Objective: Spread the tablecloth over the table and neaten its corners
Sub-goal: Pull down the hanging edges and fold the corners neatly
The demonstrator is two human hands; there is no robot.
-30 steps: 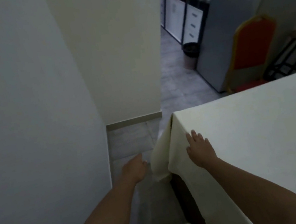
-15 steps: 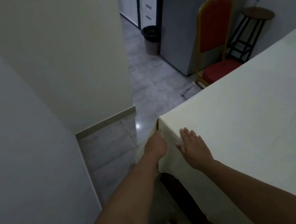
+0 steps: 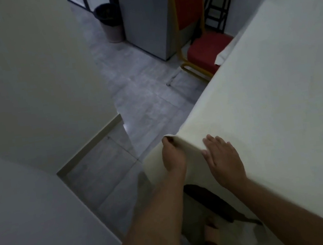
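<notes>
A cream tablecloth (image 3: 267,96) covers the table, filling the right half of the view and hanging over its near corner. At that corner my left hand (image 3: 173,156) pinches a fold of the cloth, fingers closed around the cloth's edge. My right hand (image 3: 222,159) lies flat on the tabletop just right of the corner, fingers spread and pressing the cloth down. The dark table leg (image 3: 208,201) shows under the hanging cloth below my arms.
White walls (image 3: 17,102) stand close on the left, with a narrow strip of grey tiled floor (image 3: 144,95) between them and the table. A red chair with a gold frame (image 3: 202,51), a black stool (image 3: 220,4), a bin (image 3: 110,23) and a grey cabinet (image 3: 144,15) lie beyond.
My left hand rose from beside the hanging cloth to the table corner and closed on the fold. My right hand stayed flat on the cloth. The camera swung rightward.
</notes>
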